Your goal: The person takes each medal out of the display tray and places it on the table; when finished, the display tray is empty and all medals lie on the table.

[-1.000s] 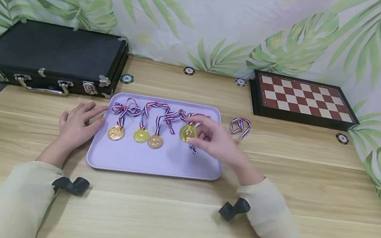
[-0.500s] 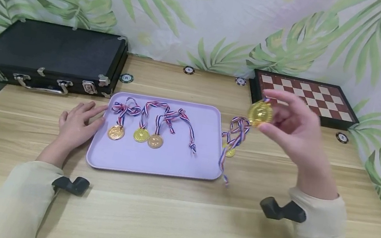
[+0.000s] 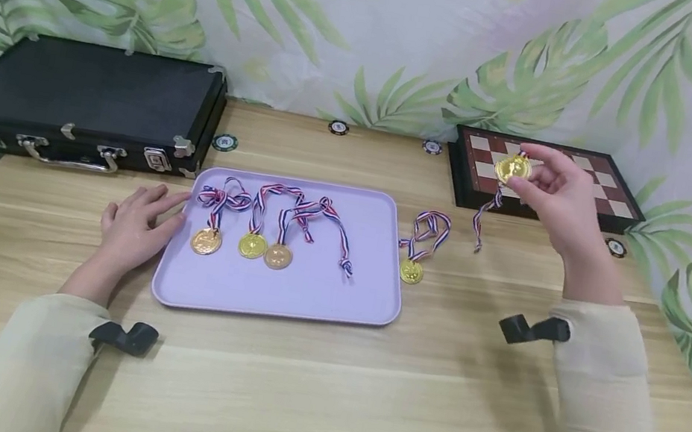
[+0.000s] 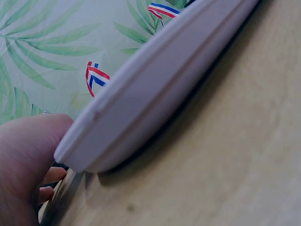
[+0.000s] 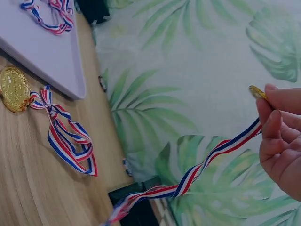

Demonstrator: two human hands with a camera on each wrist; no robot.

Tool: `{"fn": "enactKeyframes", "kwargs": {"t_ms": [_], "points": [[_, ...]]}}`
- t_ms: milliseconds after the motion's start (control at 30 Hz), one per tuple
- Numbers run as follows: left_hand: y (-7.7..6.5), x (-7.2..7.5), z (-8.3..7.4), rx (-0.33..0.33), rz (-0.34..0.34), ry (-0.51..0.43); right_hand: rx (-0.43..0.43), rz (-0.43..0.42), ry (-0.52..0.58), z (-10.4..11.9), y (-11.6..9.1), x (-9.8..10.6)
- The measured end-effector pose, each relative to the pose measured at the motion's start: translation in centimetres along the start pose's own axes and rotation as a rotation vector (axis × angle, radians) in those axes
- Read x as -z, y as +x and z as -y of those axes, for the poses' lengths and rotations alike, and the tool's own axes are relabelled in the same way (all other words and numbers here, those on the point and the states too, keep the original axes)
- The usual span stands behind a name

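Fingertips of the right hand [image 3: 560,193] pinch a round, shiny gold medal [image 3: 513,169] by its rim, holding it raised above the near edge of a red-and-cream chessboard [image 3: 602,183]. Its woven red, white and blue ribbon [image 3: 481,219] hangs limp below the grip, the loose end dangling above the pale wood-grain table [image 3: 318,393]. Below and to the left of the grip, a second gold medal with looped ribbon [image 3: 415,261] lies flat on the bare wood, just beside the right edge of a smooth lilac tray [image 3: 279,296] with rounded corners. Farther left, three more medals [image 3: 243,243] lie in a row on the tray, their striped ribbons curled behind them. At the tray's far side from the grip, the left hand [image 3: 137,224] rests flat on the table, fingers relaxed and straight, touching the tray's rim. Beyond it sits a black hard case [image 3: 80,94] with metal latches and corner caps. Small round chips [image 3: 338,127] dot the table's back edge.
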State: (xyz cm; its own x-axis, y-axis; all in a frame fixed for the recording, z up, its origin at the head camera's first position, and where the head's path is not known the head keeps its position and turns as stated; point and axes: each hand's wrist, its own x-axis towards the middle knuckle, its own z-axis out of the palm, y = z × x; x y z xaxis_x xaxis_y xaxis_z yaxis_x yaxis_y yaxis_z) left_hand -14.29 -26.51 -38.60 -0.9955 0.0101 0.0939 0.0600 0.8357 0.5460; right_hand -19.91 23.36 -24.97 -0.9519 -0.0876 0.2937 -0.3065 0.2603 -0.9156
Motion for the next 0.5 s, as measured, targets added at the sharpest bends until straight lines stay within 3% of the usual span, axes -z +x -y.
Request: {"fn": "enactKeyframes", "kwargs": {"t_ms": [100,167,333,500], "points": [[0.0,-0.1,0.0,0.008,0.002,0.005,-0.035,-0.001,0.036,-1.3,0.7,-0.8],[0.0,-0.2,0.0,0.011,0.001,0.005,-0.082,0.018,-0.003,-2.3,0.3,-1.5],[0.0,-0.2,0.0,-0.002,-0.011,-0.003,-0.161,0.180,-0.147,-5.9,-2.7,-3.1],[-0.1,0.0,0.1,-0.016,-0.017,-0.011,-0.261,0.271,-0.117,-8.4,-4.9,-3.9]]}}
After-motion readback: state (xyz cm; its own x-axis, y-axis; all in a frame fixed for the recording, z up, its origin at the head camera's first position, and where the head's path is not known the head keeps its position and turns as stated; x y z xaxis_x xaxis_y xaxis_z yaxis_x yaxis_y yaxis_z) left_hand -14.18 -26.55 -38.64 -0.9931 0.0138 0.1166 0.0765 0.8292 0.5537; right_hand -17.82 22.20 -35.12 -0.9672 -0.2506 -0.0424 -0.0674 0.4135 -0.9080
